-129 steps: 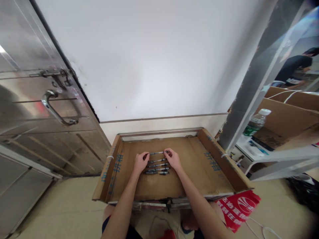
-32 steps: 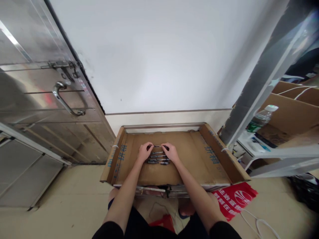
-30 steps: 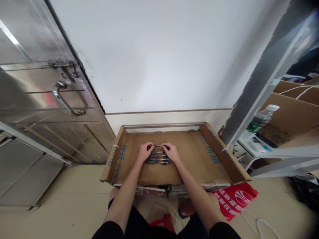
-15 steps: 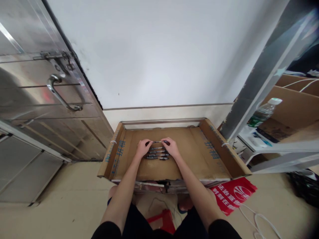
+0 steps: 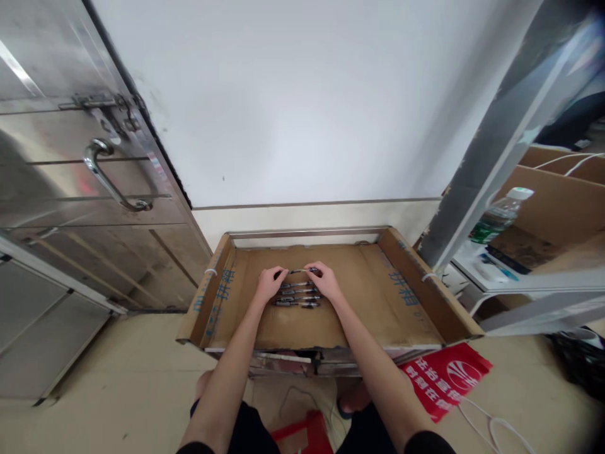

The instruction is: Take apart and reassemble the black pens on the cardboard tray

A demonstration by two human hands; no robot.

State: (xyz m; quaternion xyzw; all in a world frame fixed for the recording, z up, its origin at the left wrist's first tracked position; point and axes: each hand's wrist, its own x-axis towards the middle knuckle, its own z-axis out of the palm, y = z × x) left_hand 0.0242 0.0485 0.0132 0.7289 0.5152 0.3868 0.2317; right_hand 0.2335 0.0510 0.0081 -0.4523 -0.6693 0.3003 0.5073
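A pen (image 5: 297,271) lies crosswise between my two hands at the far end of a row of similar pens. My left hand (image 5: 271,283) pinches its left end. At its right end, the fingers of my right hand (image 5: 324,279) are closed on it. Several more dark and clear pens (image 5: 297,298) lie side by side just nearer to me, roughly parallel. They rest on the brown cardboard lining (image 5: 363,309) of a shallow tray-like table top. My fingertips hide both ends of the held pen.
Raised cardboard sides (image 5: 425,290) border the table top left and right. A metal door (image 5: 94,189) stands at the left, a white wall (image 5: 302,107) behind. On a shelf at the right stands a plastic bottle (image 5: 501,215). A red printed bag (image 5: 449,378) and a white cable (image 5: 496,429) lie on the floor.
The view has shifted slightly. My hands keep hold of the pen at both ends, and a slightly wider gap shows between it and the row.
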